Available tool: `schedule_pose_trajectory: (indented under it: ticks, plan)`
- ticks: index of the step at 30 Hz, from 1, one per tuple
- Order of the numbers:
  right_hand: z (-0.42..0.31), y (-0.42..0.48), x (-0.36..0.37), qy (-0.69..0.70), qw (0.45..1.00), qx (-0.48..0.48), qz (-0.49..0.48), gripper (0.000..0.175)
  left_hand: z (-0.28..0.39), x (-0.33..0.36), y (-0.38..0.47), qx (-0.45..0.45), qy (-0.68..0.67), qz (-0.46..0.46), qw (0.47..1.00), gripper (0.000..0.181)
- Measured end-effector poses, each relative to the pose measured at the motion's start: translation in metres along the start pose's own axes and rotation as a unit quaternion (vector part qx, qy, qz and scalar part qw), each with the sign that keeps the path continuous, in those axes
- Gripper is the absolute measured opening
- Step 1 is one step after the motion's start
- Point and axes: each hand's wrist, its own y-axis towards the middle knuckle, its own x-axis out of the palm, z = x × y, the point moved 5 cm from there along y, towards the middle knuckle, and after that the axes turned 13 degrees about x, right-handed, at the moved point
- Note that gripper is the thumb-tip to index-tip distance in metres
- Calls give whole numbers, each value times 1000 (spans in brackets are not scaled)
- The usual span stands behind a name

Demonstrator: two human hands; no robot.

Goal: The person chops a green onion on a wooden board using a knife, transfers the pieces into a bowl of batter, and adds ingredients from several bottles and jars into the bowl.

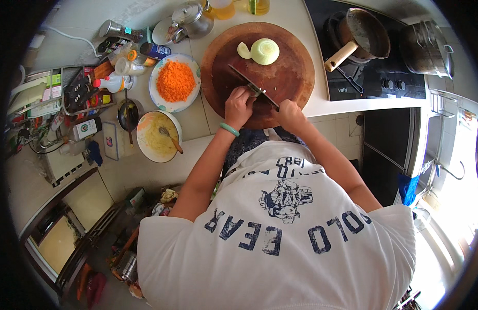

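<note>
My right hand (290, 117) is closed around the handle of a kitchen knife (246, 79), its blade seen almost edge-on above a round wooden chopping board (301, 83). With bent fingers, my left hand (239, 106) is at the side of the blade, near small white bits. Whether it pinches anything is hidden. A green bangle (229, 129) circles that wrist. Toward the board's far side lies a peeled, cut onion (265, 51), pale green-white. A separate onion wedge (244, 50) rests at its left.
Left of the board are a plate of shredded orange food (176, 81) and a bowl with a spoon (157, 135). A metal pot (192, 19) stands behind. On the hob at right sits a saucepan (367, 35), handle toward the board. Bottles and jars (126, 66) crowd the left.
</note>
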Motion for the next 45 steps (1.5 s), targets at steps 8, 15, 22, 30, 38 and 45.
schedule_pose_trajectory:
  ticks: [8, 15, 22, 30, 38, 45]
  plan:
    - [-20, -29, -33, 5, 998, 45, -49, 33, 0, -1, -6, 2, -10, 30, 1000, 14]
    - [-12, -25, -19, -19, 997, 43, -57, 35, 1, -4, -2, -2, -9, 23, 1000, 12]
    - [-14, -4, -4, 19, 1000, 15, 16, 39, 2, -2, -5, -6, 8, 28, 1000, 13]
    - [-24, -33, -32, -1, 998, 41, -52, 42, -2, 0, -13, -12, 5, 45, 999, 11]
    - [-5, -1, 13, -11, 1000, 12, 13, 42, 4, -2, -7, -13, 19, 39, 999, 11]
    - [-27, -6, -24, 14, 998, 42, -46, 42, 3, -4, -11, 3, 17, 59, 998, 18]
